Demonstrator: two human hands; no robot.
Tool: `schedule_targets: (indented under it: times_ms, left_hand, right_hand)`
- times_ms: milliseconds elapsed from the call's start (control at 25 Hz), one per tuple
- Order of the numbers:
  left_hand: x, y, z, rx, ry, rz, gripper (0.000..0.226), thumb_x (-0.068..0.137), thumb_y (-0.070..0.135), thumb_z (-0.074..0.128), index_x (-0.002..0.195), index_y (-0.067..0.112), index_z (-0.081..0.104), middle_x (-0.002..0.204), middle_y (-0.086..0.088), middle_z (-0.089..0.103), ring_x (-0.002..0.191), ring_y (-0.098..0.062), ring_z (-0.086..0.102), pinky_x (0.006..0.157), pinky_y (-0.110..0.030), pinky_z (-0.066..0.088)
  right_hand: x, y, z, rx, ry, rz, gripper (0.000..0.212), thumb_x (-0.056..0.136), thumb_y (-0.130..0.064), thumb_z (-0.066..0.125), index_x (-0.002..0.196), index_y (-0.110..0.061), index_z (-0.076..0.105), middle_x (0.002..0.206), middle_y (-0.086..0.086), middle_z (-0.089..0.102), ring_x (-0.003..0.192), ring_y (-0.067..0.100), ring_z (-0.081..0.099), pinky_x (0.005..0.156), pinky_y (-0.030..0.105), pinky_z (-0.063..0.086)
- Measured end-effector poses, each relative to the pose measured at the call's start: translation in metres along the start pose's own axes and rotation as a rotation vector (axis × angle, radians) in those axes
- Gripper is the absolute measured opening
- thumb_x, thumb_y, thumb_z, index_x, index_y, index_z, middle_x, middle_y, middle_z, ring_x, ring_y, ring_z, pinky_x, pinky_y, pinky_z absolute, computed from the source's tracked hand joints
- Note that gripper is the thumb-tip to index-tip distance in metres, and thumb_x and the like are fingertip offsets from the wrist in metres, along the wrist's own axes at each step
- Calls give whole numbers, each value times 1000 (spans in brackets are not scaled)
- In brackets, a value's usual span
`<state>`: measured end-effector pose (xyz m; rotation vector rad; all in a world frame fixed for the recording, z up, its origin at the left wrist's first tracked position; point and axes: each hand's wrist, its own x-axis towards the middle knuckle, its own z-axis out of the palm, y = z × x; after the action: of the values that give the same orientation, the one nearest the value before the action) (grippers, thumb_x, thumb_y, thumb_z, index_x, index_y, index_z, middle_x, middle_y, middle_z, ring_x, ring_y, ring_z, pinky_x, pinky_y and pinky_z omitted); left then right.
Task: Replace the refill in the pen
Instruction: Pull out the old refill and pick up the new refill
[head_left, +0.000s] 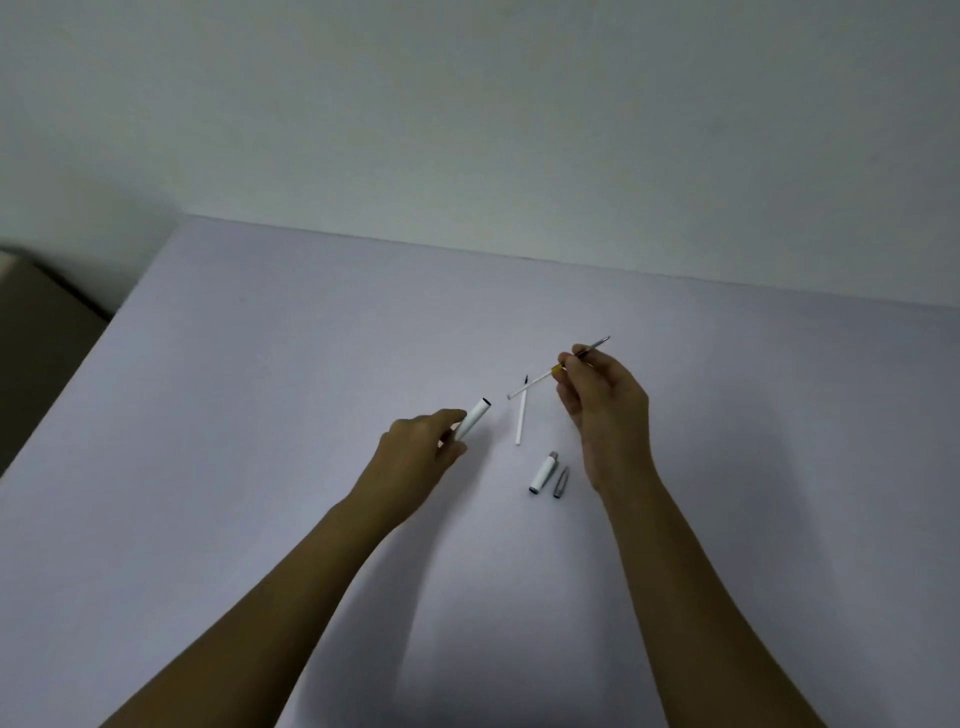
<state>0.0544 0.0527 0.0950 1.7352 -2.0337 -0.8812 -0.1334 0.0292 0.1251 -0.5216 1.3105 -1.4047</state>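
Pale lavender-grey, the desk (260, 415) runs back to a plain off-white wall (467, 104), with a dark strip of floor off its left edge. Both bare forearms reach in from the near side. The left hand (415, 447) is curled around the lower end of a white pen barrel (475, 417), whose open dark-rimmed mouth points up and to the right. The right hand (605, 405) pinches a thin refill (550, 373) between thumb and fingertips, holding it slanted above the desk; its metal tip sticks out beyond the fingers to the upper right and its white tail points toward the barrel's mouth, a small gap between them. A second white refill (521, 415) lies on the desk between the hands. Nearer the person, just left of the right wrist, rest a short white pen section (543, 472) and a small grey tip piece (561, 481), side by side.
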Motion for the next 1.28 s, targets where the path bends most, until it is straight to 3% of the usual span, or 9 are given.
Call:
schedule_targets:
  times_ms: [240,400,640,880,1080,1200,1280]
  left_hand:
    - [-18,24,-1,-13,108,85,14,83,20,65,95,12,64,79,-6,68,63,-19,55,54,-15,35]
    - [-21,29,-4,1,143,127,12,83,19,65,93,12,64,77,-6,68,62,-19,54,55,-21,35]
    - [-25,33,-5,50,170,192,11,83,17,66,92,11,64,72,-6,65,59,-19,48,53,-18,31]
    - [-18,40,-9,75,206,212,11,82,18,66,89,10,66,63,3,52,56,-19,43,50,-15,24]
    - [-16,43,-11,79,223,219,11,82,17,66,85,6,67,60,2,50,53,-20,42,49,-16,24]
    - [-15,38,-11,59,233,184,12,83,18,66,85,7,66,60,1,51,53,-20,42,49,-17,27]
    - [-15,34,-10,47,236,163,12,83,19,66,85,7,66,61,0,52,50,-15,40,49,-17,27]
  right_hand:
    - [-22,-16,-16,29,3,-59,11,86,-9,63,89,-19,67,82,-5,71,78,4,69,69,13,53]
    - [-30,-15,-19,9,-14,-72,11,86,-9,63,89,-19,67,80,-7,72,77,3,69,68,12,53]
    - [-37,-10,-19,-25,-61,-62,12,87,-6,61,90,-17,66,80,-4,72,75,3,70,68,13,54]
    - [-40,-1,-16,-184,-97,-55,16,91,-22,57,83,-21,70,85,-4,72,82,5,70,79,22,53]
    - [-26,11,-26,-390,-155,-106,14,89,-38,57,88,-38,71,99,4,73,102,23,67,96,40,51]
    - [-4,25,-48,-459,-23,-70,27,90,-37,55,113,-26,65,109,2,70,106,17,64,101,36,47]
    - [8,44,-68,-769,103,-69,28,90,-30,55,111,-15,66,110,7,70,105,20,63,99,32,46]
